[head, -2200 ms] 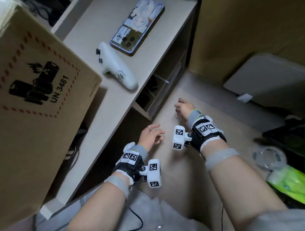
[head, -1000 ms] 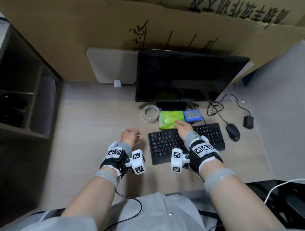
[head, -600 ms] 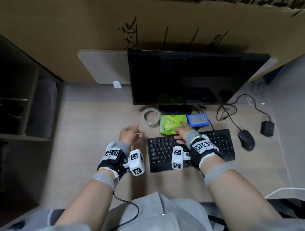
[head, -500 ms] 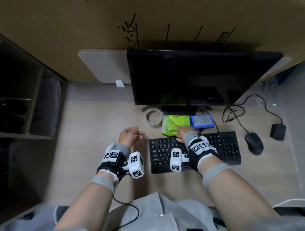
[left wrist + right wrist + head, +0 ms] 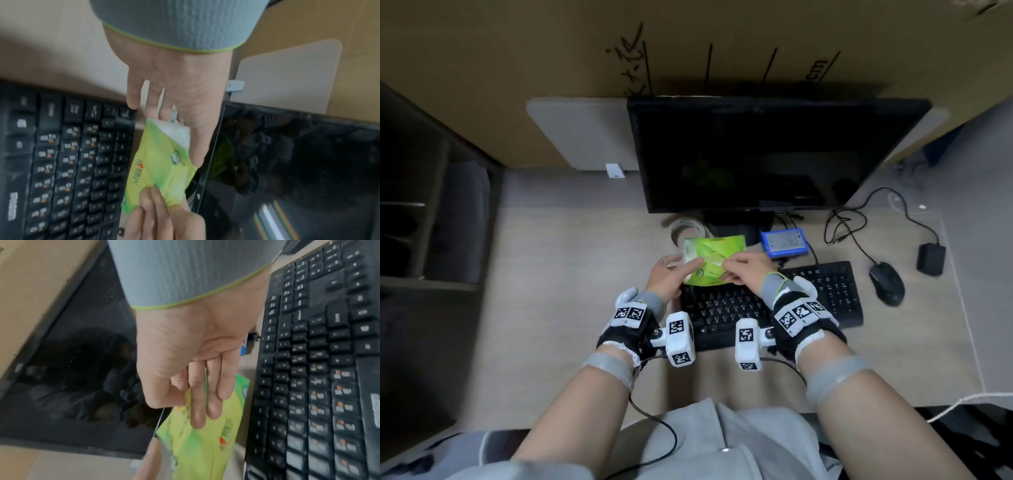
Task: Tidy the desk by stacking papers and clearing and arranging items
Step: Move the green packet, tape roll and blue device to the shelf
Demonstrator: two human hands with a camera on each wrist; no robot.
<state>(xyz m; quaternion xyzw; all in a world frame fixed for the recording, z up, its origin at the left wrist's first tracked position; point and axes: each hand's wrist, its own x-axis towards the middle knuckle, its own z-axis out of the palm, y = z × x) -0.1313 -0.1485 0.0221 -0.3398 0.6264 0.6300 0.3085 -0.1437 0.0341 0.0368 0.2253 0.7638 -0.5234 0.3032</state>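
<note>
A green tissue pack is held just above the far edge of the black keyboard, in front of the monitor stand. My left hand holds its left end, thumb on top and fingers underneath. My right hand pinches its right end. In the left wrist view the pack hangs from my left hand, with white tissue showing at the top end. In the right wrist view my right hand has its fingers laid on the pack opposite the thumb.
A dark monitor stands behind the pack. A blue device, a mouse, a black adapter and loose cables lie to the right. A tape roll sits left of the stand. Dark shelves flank the left.
My view swung from the left shelf to the desk. My right hand reached the green pack and took hold of it; my left hand moved right and gripped its other end.
</note>
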